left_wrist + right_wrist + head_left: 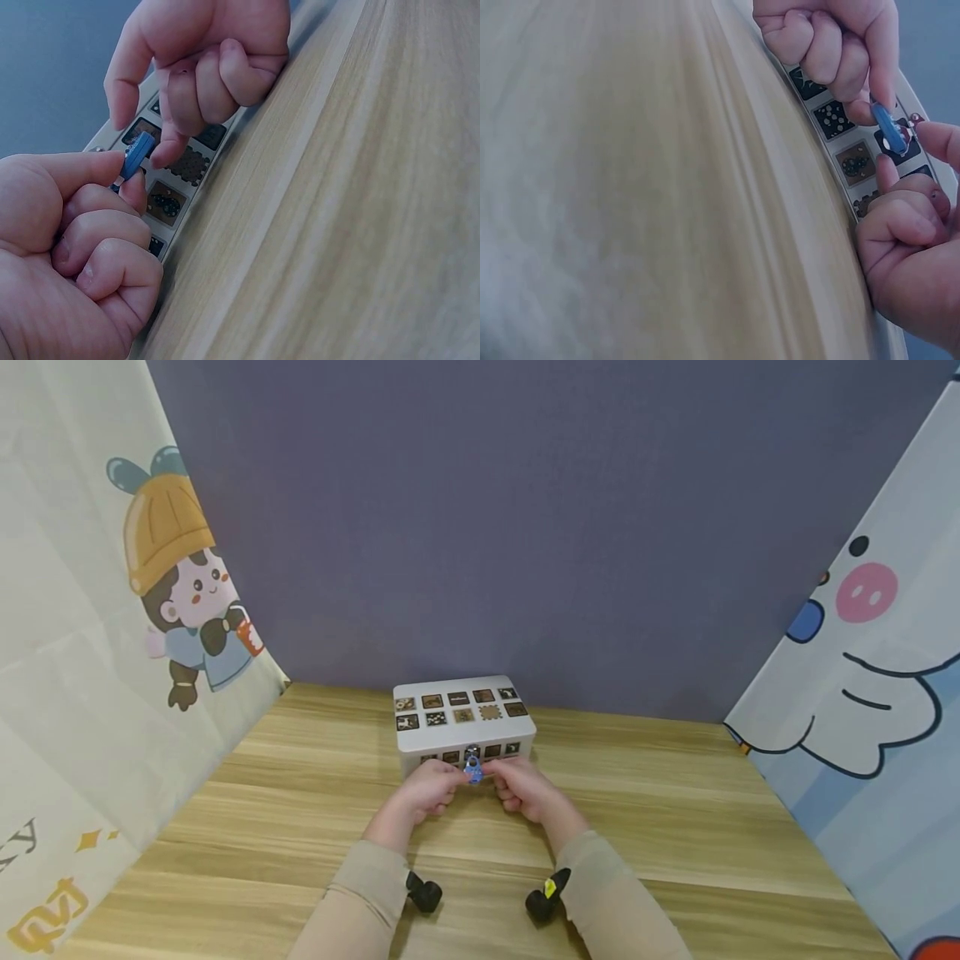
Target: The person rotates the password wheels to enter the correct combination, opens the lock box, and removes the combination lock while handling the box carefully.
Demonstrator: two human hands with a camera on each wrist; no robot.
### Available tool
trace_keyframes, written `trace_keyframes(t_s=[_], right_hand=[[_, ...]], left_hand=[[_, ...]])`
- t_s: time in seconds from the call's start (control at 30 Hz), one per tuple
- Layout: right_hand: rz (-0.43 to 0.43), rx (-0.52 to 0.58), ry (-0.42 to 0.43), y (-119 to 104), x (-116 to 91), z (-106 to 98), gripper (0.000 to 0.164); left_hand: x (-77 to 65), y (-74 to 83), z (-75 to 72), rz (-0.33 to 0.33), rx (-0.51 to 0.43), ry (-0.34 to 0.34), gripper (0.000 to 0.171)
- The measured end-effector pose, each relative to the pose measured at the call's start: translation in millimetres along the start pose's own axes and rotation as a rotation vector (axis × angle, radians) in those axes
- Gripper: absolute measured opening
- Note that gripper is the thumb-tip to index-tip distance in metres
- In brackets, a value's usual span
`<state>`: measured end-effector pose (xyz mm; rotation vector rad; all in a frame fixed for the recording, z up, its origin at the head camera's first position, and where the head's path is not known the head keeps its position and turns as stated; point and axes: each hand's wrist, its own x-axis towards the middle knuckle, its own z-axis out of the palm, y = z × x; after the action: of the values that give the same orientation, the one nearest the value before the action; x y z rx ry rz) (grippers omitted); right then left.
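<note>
At front of white box (pixel 463 725): blue padlock (pixel 473 771)
Left hand (pixel 427 788): thumb and index pinching padlock
Right hand (pixel 528 788): thumb, index apart beside padlock

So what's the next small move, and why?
Probably have the right hand gently pinch the blue padlock: the left hand pinches it at the front of the white box, while the right thumb and index finger stand apart close beside it.

Either side of the white box (pixel 462 728) is passable, but the grey wall (pixel 480 527) blocks behind.
</note>
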<state>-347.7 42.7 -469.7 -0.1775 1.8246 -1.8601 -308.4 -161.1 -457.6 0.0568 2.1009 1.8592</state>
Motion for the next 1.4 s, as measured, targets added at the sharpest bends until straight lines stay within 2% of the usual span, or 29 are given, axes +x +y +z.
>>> trace_keyframes(t_s=[0.6, 0.97, 1.4], right_hand=[[-0.004, -0.032, -0.036, -2.7, 0.5, 8.9, 0.024], [-0.005, -0.09, -0.019, -3.8, 0.5, 13.9, 0.028], [-0.013, -0.086, -0.034, -2.2, 1.5, 12.9, 0.033]], left_hand=[[-1.9, 2.7, -0.4, -0.002, 0.003, 0.004, 0.031], [0.3, 0.6, -0.5, -0.005, 0.008, 0.002, 0.03], [1.5, -0.7, 0.1, -0.01, 0.005, 0.011, 0.03]])
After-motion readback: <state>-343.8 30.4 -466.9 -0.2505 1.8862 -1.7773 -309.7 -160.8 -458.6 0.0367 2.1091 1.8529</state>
